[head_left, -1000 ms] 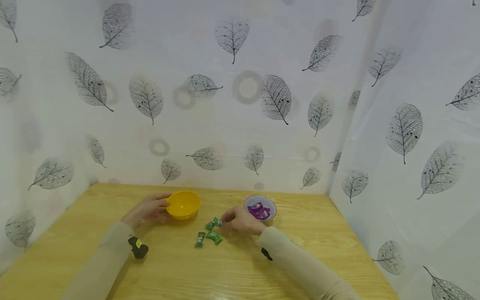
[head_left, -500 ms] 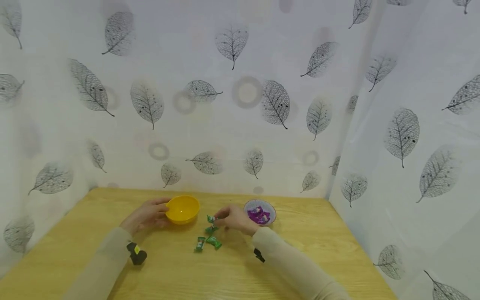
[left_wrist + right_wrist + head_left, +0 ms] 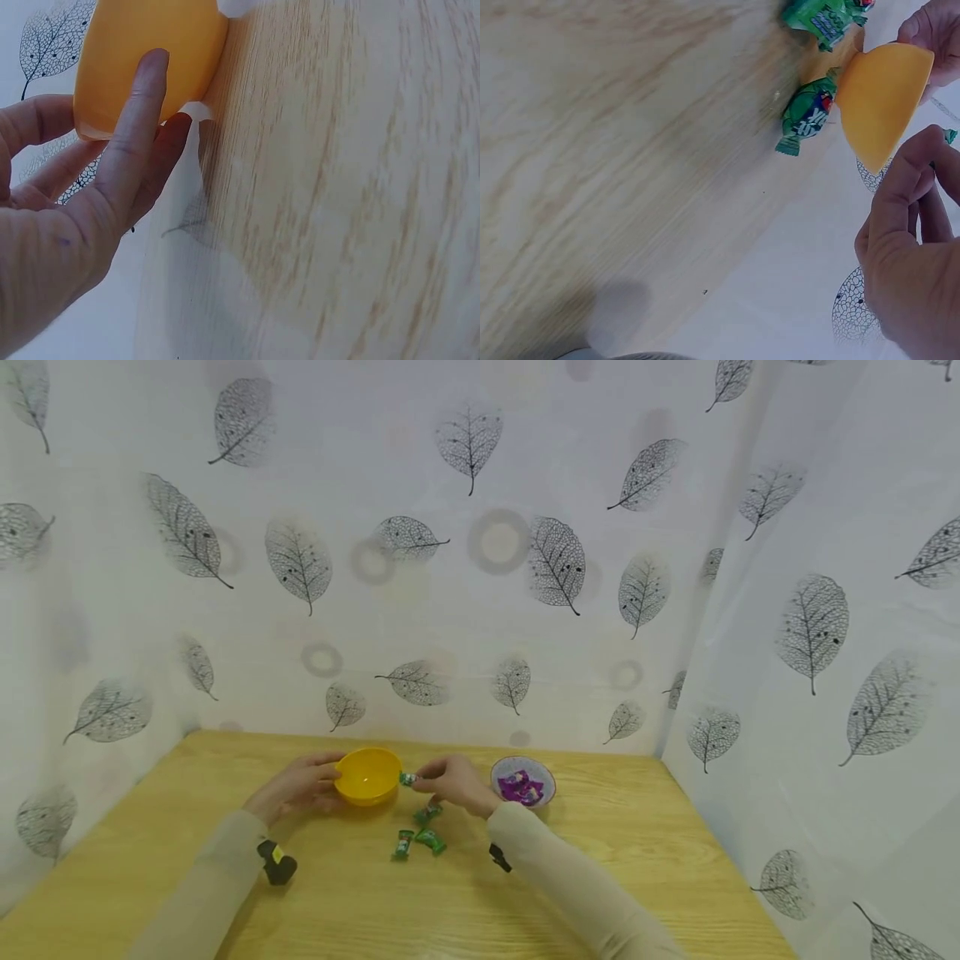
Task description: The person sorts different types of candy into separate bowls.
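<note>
In the head view my left hand (image 3: 302,787) holds the yellow bowl (image 3: 367,777) at its left side. The left wrist view shows the fingers of that hand (image 3: 82,187) against the outer wall of the bowl (image 3: 157,60). My right hand (image 3: 459,783) pinches a green-wrapped candy (image 3: 408,779) at the bowl's right rim. Below it on the table lie three more green candies, one under the fingers (image 3: 427,814), the others nearer me. Two of them show large in the right wrist view, one green candy (image 3: 808,112) lying close to the bowl.
A pale bowl (image 3: 551,789) with a dark rim, holding several purple-wrapped candies (image 3: 521,787), stands right of my right hand. The wooden table (image 3: 360,910) ends at a leaf-printed curtain (image 3: 450,610) behind and on both sides.
My right hand has picked a green candy off the group and carried it up and left to the yellow bowl's rim. The left hand has stayed at the bowl.
</note>
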Motion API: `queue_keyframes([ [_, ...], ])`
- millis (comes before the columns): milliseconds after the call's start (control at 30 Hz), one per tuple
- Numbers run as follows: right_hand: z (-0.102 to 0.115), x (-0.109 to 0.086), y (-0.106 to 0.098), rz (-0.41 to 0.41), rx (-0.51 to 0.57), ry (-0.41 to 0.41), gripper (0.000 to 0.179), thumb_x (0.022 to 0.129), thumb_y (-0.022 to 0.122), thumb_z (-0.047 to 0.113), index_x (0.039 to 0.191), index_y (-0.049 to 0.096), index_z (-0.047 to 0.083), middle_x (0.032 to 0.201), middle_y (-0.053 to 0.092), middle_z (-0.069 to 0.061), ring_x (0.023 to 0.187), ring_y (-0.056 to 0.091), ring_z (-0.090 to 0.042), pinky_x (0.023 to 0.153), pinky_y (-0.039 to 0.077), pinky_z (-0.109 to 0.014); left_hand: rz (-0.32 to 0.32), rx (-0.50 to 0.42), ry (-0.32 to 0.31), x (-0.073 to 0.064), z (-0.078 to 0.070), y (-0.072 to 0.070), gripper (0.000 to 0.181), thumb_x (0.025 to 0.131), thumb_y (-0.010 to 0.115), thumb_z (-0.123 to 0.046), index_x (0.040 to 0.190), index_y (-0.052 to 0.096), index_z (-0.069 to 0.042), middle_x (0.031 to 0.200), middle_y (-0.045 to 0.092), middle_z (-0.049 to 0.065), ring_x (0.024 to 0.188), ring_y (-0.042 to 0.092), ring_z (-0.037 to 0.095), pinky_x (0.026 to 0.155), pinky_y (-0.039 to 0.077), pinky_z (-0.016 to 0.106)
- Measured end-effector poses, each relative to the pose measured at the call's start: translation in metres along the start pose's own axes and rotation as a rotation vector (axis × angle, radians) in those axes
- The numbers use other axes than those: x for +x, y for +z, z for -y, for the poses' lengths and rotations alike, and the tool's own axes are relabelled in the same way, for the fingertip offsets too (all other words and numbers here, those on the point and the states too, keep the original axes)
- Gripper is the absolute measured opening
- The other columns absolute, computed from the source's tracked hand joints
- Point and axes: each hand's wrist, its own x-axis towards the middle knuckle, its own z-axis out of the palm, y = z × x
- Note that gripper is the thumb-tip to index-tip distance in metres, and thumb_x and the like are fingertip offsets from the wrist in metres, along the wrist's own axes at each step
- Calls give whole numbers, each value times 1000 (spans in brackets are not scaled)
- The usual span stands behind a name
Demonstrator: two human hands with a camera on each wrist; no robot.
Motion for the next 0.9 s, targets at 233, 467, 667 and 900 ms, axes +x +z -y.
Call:
queue_keyframes([
  [233,12,8,7,-16,-4,-1,22,88,73,22,106,75,9,101,73,-4,78,72,-26,74,60,-35,13,-3,5,-1,0,-1,61,101,46,-10,153,19,3,153,27,33,108,60,19,94,54,45],
  [467,18,20,20,-15,49,-19,25,87,74,18,107,74,3,99,73,-7,81,72,-28,75,60,-41,7,-42,-11,2,3,-1,60,100,47,-9,153,22,2,154,24,32,111,59,21,95,54,46],
  [667,20,28,32,-45,-18,-33,21,85,76,20,100,77,6,91,73,-2,76,66,-21,59,57,-29,5,-47,-19,2,2,0,60,99,46,-7,153,21,2,155,22,33,112,58,24,96,53,48],
  [900,18,34,39,-60,-86,-25,22,85,76,26,100,78,11,95,73,1,79,61,-8,62,54,-26,-2,-11,-12,0,1,0,60,100,46,-9,153,21,2,155,22,33,113,58,24,95,54,44],
])
